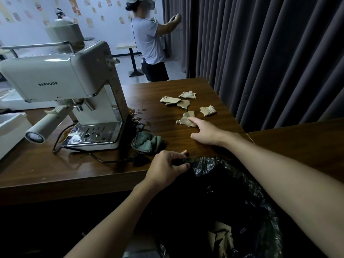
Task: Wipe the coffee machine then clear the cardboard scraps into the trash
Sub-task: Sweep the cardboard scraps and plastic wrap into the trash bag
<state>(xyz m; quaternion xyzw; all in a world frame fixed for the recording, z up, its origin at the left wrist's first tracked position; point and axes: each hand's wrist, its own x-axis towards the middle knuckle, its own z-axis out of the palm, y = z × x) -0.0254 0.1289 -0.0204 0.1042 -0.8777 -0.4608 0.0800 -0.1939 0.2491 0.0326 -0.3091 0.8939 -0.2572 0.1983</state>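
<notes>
Cardboard scraps [171,100] lie on table [167,86], twelve o'clock of right hand [204,133], whose straight forefinger touches the nearest, likely to drag it; left hand [167,164], at six, pinches trash bag [210,164] rim, evidently to keep it open

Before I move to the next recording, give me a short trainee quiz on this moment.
1. True or false: the left hand grips the trash bag at its rim.
2. The right hand reaches for: A a cup, B a cardboard scrap, C a spoon?
3. Fill in: the cloth lies on the table beside the ____.
Key: 1 true; 2 B; 3 coffee machine.
</notes>
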